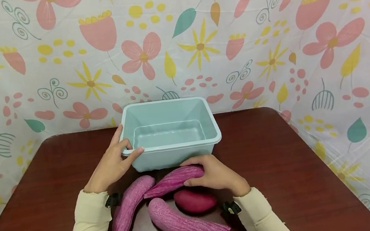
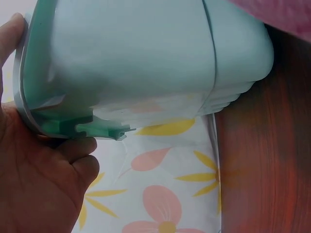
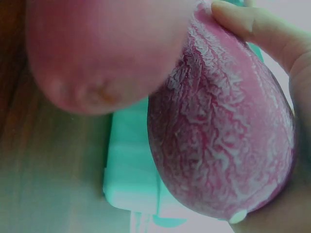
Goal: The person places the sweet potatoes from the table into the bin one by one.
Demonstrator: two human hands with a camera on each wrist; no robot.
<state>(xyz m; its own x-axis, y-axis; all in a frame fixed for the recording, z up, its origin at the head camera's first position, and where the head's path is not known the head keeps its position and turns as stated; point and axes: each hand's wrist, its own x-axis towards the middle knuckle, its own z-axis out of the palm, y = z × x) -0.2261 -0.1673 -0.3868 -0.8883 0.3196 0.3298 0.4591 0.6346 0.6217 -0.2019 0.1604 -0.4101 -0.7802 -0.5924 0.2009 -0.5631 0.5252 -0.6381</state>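
Note:
A pale blue plastic basin (image 1: 173, 157) stands upright near the back edge of the table, its inside bare. My left hand (image 1: 112, 166) grips the rim at its front left corner; in the left wrist view, curled fingers (image 2: 80, 158) press up under the lip. My right hand (image 1: 215, 176) grips the right end of a streaked purple vegetable (image 1: 171, 182), shaped like a sweet potato, in front of the basin. Close up, its skin (image 3: 218, 121) is wrinkled, with the thumb at its far side. A smooth dark red sweet-potato-shaped vegetable (image 1: 195, 200) lies just below the right hand.
A long curved purple vegetable (image 1: 129, 216) lies by my left forearm, its top end near the gripped one. Another curved purple vegetable (image 1: 185, 222) lies at the front, between both forearms. The brown table (image 1: 307, 193) meets a flower-printed cloth (image 1: 176, 46) behind.

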